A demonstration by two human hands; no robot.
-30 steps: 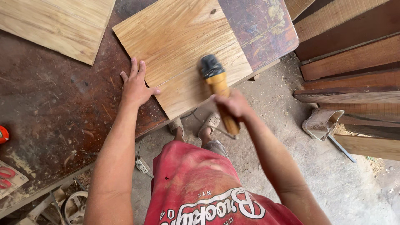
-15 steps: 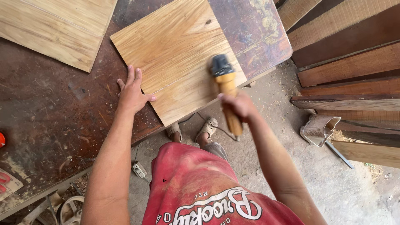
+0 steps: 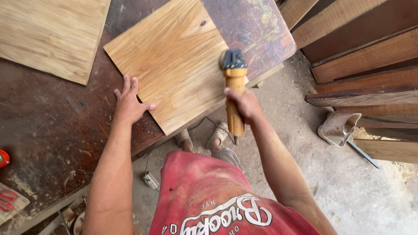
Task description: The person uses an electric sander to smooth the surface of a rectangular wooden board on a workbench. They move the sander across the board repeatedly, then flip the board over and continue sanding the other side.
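Moved: sander [image 3: 234, 69] had slid along the panel's right edge, toward its far corner.
Panel [image 3: 174, 61]: lay flat on the bench [image 3: 52, 130], near corner overhanging.
Right hand [image 3: 243, 103]: clamped on the sander's yellow handle.
Left hand [image 3: 129, 103]: fingers spread, flat at the panel's left edge.
Second board [image 3: 48, 35]: left of panel, apart.

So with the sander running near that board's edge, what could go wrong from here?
The square board overhangs the workbench corner with only the left hand flat at its edge and no clamp visible, so it could pivot or slide. The right hand holds the yellow sander alone; it might tip off the board's edge.
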